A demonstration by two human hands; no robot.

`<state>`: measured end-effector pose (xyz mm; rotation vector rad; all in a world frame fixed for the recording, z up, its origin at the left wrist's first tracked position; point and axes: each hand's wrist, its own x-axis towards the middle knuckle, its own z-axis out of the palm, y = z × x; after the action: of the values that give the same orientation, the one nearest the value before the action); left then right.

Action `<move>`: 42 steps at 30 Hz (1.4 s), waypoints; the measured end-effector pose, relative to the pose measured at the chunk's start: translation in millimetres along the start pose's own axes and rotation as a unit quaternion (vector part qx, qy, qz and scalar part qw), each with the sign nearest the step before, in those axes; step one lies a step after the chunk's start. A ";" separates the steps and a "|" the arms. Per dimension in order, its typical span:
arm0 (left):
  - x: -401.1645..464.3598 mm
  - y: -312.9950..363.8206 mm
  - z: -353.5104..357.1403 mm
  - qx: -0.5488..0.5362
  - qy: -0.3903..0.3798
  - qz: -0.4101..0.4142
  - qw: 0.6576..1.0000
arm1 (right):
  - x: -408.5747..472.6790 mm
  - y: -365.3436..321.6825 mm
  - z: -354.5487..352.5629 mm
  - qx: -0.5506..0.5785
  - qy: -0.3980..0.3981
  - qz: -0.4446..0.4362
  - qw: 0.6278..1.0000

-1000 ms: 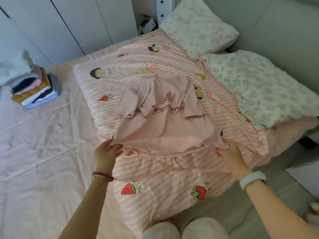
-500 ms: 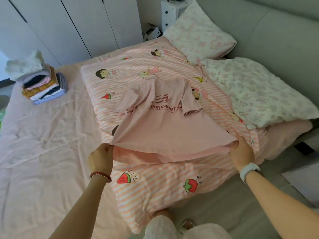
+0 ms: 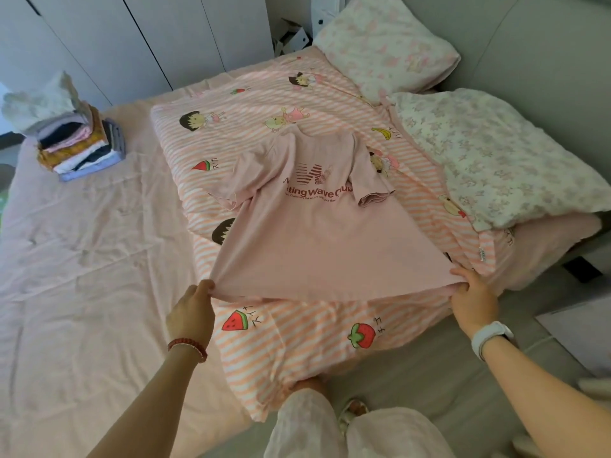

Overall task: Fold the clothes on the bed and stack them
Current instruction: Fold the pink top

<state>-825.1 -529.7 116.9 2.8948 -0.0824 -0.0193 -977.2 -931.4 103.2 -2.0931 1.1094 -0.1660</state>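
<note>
A pink T-shirt with dark red lettering lies spread face up on the striped pink quilt, collar away from me. My left hand pinches the hem's left corner and my right hand pinches its right corner, stretching the hem taut between them. Both sleeves lie rumpled at the shirt's sides. A stack of folded clothes sits far left on the pink sheet.
A floral pillow and a folded floral blanket lie at the right by the grey headboard. White wardrobe doors stand behind the bed. My legs are at the bed's near edge.
Both hands have pulled the hem toward me and apart, so the shirt's body now lies flatter and wider on the quilt. The view has tilted slightly upward.
</note>
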 end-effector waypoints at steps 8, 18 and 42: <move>-12.3 26.3 32.8 0.082 -0.225 0.018 0.971 | -11.9 6.8 34.0 -0.107 -0.173 0.004 0.979; 36.6 117.9 73.2 0.059 -0.274 0.102 0.954 | 39.9 -17.4 71.0 -0.109 -0.246 0.005 0.963; 277.4 366.3 203.3 -0.241 -0.282 0.043 0.928 | 347.7 -107.0 93.6 0.026 -0.056 -0.040 0.997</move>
<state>-572.2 -949.7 7.1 2.3047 -0.2636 -0.7451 -652.1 -1105.6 32.2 -2.0743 0.9461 -0.1135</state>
